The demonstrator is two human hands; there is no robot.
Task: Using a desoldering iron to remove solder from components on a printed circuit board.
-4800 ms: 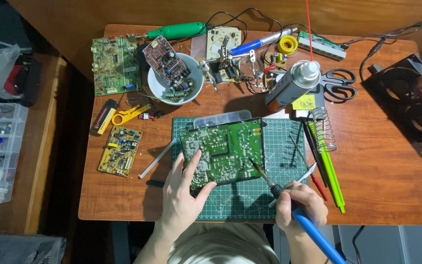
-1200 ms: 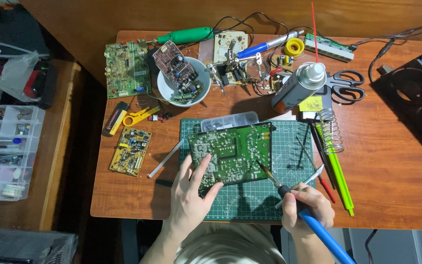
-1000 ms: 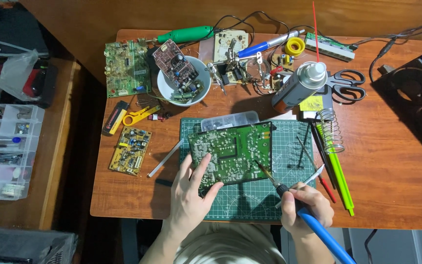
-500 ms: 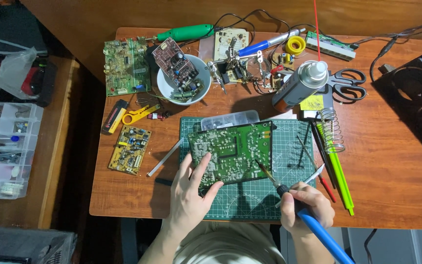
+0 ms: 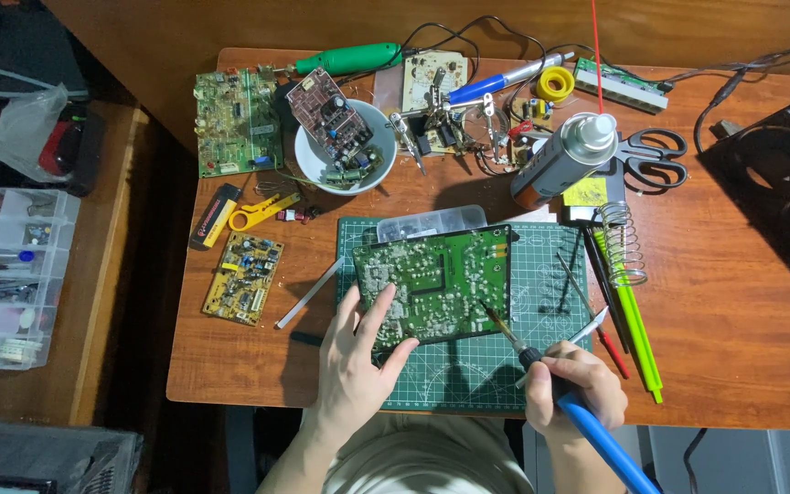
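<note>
Green circuit board [image 5: 436, 284] lies under the flat, open left hand [image 5: 358, 361]. At its 4 o'clock, the right hand [image 5: 571, 389] grips a soldering iron [image 5: 555, 389], tip touching the board.

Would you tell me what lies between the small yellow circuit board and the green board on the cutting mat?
In the head view, a slim grey strip lies slantwise between the yellow board and the green board.

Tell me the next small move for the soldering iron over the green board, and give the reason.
Probably lower the tip slightly onto the joint below it. The right hand holds the blue-handled soldering iron with its tip at the green circuit board near the lower right edge, while the left hand presses the board flat on the cutting mat.
</note>
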